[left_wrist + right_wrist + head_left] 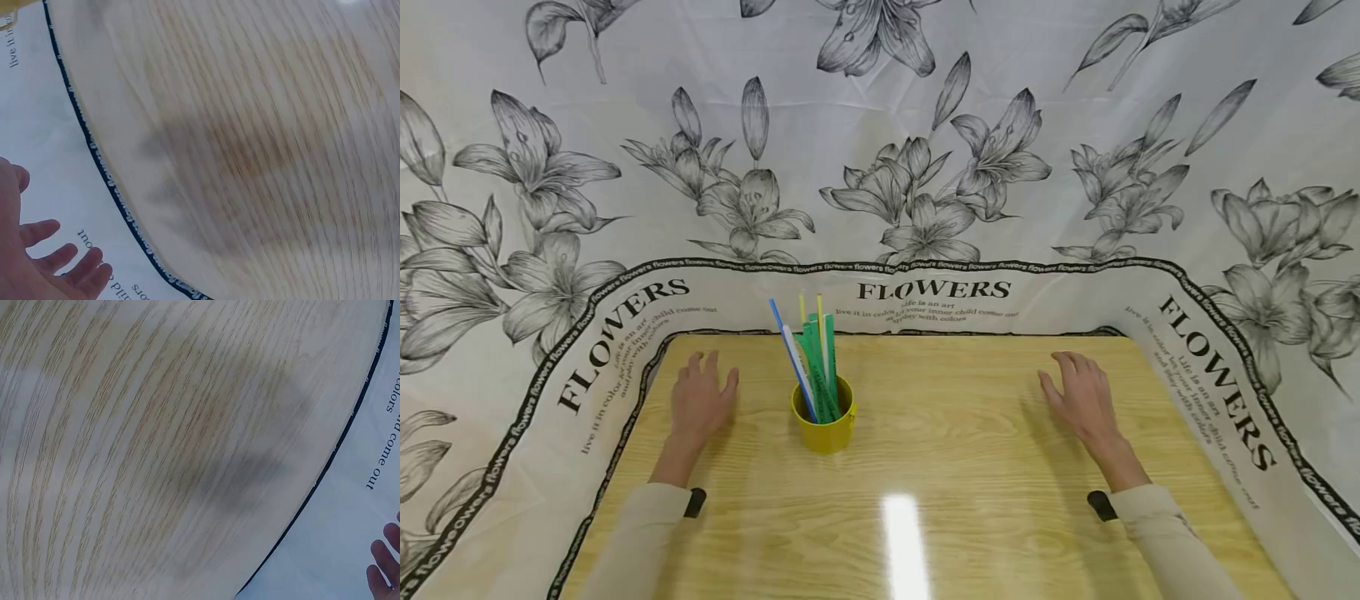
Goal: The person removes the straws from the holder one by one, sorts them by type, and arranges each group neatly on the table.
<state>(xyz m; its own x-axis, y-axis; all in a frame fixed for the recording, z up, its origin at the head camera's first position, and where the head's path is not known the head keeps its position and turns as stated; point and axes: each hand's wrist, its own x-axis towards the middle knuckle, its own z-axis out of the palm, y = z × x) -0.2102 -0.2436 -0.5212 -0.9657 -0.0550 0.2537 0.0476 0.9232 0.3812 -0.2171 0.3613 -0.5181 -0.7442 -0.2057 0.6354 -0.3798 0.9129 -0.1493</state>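
Note:
In the head view a yellow cup [823,435] stands upright on the wooden table, left of the middle. Several green strips [822,375], a blue stick [793,360] and thin yellow sticks [820,312] lean in it; their exact kind is hard to tell. To the cup's left is my left hand [702,400], fingers loosely spread, holding nothing and apart from the cup. My right hand [1084,400] is over the table's right side, its fingers relaxed and nothing in them. Each wrist view catches part of its own hand, the left [53,262] and the right [384,562].
A white cloth [760,300] printed with flowers and lettering surrounds the table [955,433] at the back and both sides. Its dark border follows the table's edge. A bright light reflection falls on the near middle of the tabletop.

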